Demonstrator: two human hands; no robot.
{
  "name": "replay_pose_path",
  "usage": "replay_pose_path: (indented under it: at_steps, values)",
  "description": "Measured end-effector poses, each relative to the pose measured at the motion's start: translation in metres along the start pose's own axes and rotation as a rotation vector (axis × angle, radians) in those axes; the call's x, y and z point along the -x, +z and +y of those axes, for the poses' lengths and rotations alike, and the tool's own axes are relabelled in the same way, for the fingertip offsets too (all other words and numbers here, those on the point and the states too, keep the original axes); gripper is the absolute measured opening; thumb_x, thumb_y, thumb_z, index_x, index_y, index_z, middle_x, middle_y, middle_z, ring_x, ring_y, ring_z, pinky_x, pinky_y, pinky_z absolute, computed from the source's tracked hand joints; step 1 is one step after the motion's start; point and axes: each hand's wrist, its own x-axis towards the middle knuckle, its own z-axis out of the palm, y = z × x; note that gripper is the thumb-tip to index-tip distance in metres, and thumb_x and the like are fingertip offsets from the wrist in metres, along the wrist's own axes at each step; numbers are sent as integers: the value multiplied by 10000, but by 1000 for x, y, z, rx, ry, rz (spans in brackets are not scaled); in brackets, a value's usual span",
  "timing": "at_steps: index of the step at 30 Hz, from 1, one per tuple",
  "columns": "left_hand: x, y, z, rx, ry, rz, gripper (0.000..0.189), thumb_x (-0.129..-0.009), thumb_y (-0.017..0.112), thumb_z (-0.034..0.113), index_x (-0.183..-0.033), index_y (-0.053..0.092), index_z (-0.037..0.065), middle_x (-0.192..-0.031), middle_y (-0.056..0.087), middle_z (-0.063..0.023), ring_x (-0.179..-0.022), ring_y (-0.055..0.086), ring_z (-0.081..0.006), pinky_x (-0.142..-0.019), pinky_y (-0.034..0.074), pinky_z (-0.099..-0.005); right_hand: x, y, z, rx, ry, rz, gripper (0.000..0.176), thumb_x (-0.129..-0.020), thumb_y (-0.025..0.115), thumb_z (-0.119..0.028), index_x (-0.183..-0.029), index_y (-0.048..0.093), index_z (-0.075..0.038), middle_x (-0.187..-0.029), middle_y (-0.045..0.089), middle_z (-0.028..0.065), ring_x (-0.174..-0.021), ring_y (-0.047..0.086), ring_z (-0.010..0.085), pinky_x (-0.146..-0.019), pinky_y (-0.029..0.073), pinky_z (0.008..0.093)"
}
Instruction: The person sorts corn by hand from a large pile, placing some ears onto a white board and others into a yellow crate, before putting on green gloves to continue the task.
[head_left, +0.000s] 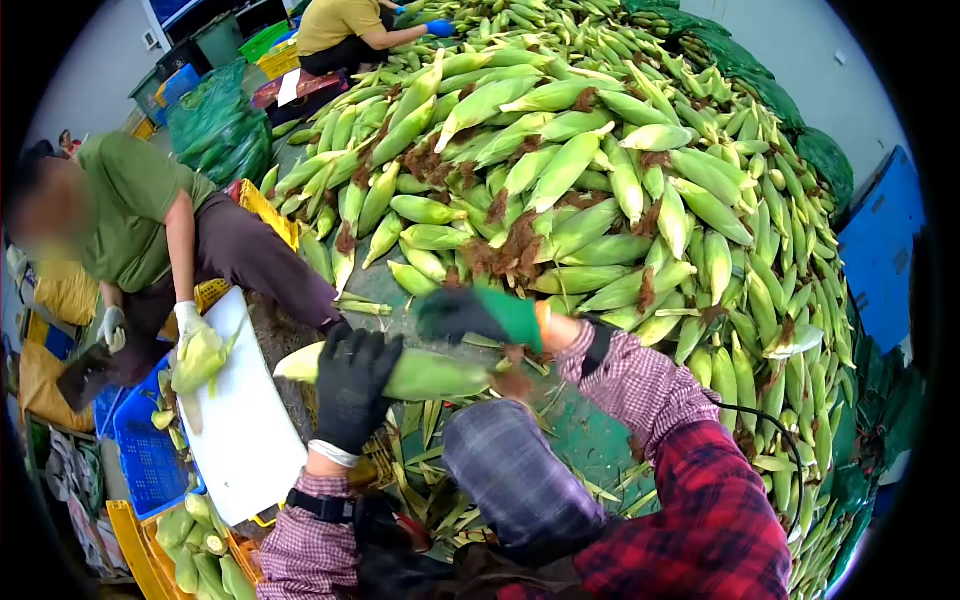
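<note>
My left hand [352,388], in a black glove, is wrapped around an ear of corn in its husk [435,377]. The ear lies nearly level in front of me, its pale stem end to the left and its brown silk to the right. Just above the ear's right half is my right hand [480,317], in a green and black glove. Motion smears its fingers, so whether they grip anything cannot be seen. Behind both hands rises a large heap of unhusked corn [600,200].
A co-worker [140,220] at left holds a corn ear beside a white board [245,420]. Another person [340,35] works at the heap's far edge. A blue crate [150,450] and an orange crate [135,550] with corn stand at lower left. Husk leaves litter the floor.
</note>
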Motion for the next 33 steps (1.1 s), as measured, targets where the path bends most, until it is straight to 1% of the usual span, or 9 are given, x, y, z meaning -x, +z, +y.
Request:
replay_pose_path:
  at_steps: [3,4,7,8,11,18,23,28,33]
  values:
    - [23,-18,-31,-85,-193,80,742,-622,785,129,-1341,605,110,-1239,624,-150,-1197,555,-386,-1120,379,-551,-19,-75,26,657,-71,784,682,-896,775,-423,-1346,593,56,-1069,753,190,-954,712,268,-874,555,370]
    - [33,-25,-42,-134,-253,122,737,-628,786,121,-1342,604,110,-1231,627,-153,-1195,554,-388,-1128,377,-539,-20,-104,29,537,32,1015,743,-850,814,-426,-1318,585,104,-1058,748,213,-952,711,293,-890,551,385]
    - [73,-43,-78,-239,-430,108,739,-608,785,82,-1325,607,98,-1219,624,-149,-1196,554,-376,-1173,333,-563,-24,-207,63,667,-69,1306,933,-773,881,-403,-1404,477,153,-1350,601,320,-1233,606,385,-1027,497,424]
    - [88,-44,-88,-287,-472,131,738,-611,785,76,-1326,605,93,-1208,628,-151,-1182,563,-371,-1176,331,-562,-27,-195,32,713,225,1410,1106,-752,875,-501,-1514,360,112,-1517,447,341,-1412,461,419,-1136,419,456]
    - [124,-49,-116,-414,-651,37,789,-638,790,65,-1393,569,115,-1245,622,-157,-1213,564,-373,-1183,321,-551,-47,-184,-20,581,447,1211,1320,-686,819,-709,-1642,167,-73,-1667,157,316,-1491,246,556,-1195,307,579]
    - [114,-37,-97,-390,-702,-120,1036,-649,894,181,-1565,409,204,-1580,411,-204,-1432,406,-427,-1187,322,-556,-104,-171,-10,884,884,1267,1147,-746,810,-627,-1647,232,-213,-1708,21,245,-1488,140,630,-1128,360,671]
    - [100,-38,-84,-221,-608,-21,924,-700,841,140,-1536,448,155,-1573,419,-208,-1437,402,-417,-1197,311,-544,-43,-189,47,988,582,1301,991,-761,819,-398,-1601,341,-180,-1707,25,258,-1421,284,652,-1170,365,587]
    - [92,-46,-65,-184,-479,25,875,-727,811,101,-1530,465,137,-1532,481,-205,-1420,433,-411,-1186,339,-508,30,-200,116,1082,158,1402,927,-661,872,-285,-1496,491,-155,-1573,322,313,-1299,522,497,-1073,478,500]
    - [83,-47,-53,-124,-436,32,818,-728,805,131,-1489,507,94,-1515,497,-204,-1383,461,-416,-1178,354,-505,98,-149,115,411,-77,1149,742,-705,831,-151,-1385,553,-47,-1297,584,183,-1162,591,304,-1008,497,405]
